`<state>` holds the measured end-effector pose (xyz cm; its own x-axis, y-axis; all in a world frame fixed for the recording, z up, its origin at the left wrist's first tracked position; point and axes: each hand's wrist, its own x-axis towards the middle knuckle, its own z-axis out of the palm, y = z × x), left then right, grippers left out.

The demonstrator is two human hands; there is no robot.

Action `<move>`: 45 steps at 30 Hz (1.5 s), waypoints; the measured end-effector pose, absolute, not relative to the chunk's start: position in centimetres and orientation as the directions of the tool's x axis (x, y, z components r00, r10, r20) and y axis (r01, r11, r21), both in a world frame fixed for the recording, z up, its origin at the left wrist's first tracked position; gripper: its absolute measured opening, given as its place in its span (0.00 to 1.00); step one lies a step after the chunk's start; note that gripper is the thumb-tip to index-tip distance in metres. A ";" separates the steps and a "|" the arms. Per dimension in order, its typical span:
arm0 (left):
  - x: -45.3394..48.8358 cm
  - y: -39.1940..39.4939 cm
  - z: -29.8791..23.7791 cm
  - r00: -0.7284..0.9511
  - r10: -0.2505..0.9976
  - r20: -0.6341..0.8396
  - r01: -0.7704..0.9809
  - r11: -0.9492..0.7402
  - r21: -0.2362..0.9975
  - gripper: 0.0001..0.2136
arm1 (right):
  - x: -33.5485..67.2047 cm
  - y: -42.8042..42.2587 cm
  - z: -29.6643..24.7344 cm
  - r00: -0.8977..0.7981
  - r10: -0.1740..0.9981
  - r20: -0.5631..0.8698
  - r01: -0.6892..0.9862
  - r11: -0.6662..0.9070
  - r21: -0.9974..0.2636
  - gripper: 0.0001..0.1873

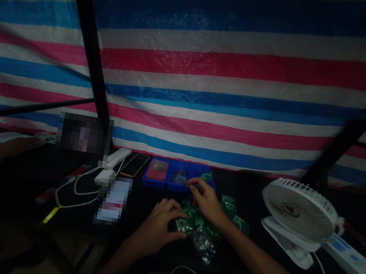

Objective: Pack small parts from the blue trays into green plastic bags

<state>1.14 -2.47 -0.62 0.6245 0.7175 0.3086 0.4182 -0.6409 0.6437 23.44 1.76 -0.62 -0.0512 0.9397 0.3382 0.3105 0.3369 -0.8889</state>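
Note:
My left hand (166, 222) rests by a pile of small clear packets with green contents (194, 217). Its thumb and fingers are apart, with the fingertips at the pile's left edge. My right hand (206, 201) reaches over the pile, its fingers bent and apart at the front edge of the blue bins; I see nothing between them. The middle blue bin (177, 185) holds small, dim pieces in clear wrapping. In the left blue bin (154, 183) lie a red layer and small light pieces. The right blue bin (213, 190), partly behind my hand, shows something green.
A white fan (298, 212) stands at right beside a white power strip (351, 261). Left of the bins lie a phone (135, 165), white cables with an adapter (105, 177), and a blurred-out bright rectangle (114, 200). Another person's hand (15, 146) is at far left.

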 end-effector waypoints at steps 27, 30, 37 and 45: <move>1.1 -0.8 -2.1 0.266 0.863 0.429 0.473 -0.505 0.722 0.06 | 23.0 1.3 -0.1 -0.282 0.884 0.372 0.372 0.458 -0.807 0.16; 1.1 -0.9 -2.0 0.206 0.893 0.399 0.457 -0.448 0.768 0.10 | 23.0 1.1 -0.1 -0.310 0.875 0.373 0.359 0.470 -0.806 0.17; 1.1 -1.0 -1.6 0.181 0.924 0.337 0.356 -0.381 0.853 0.12 | 22.8 0.5 0.1 -0.394 0.876 0.277 0.286 0.404 -0.869 0.19; 1.2 -1.0 -1.8 0.232 0.915 0.330 0.294 -0.389 0.873 0.11 | 22.8 0.9 -0.3 -0.401 0.875 0.272 0.282 0.400 -0.872 0.18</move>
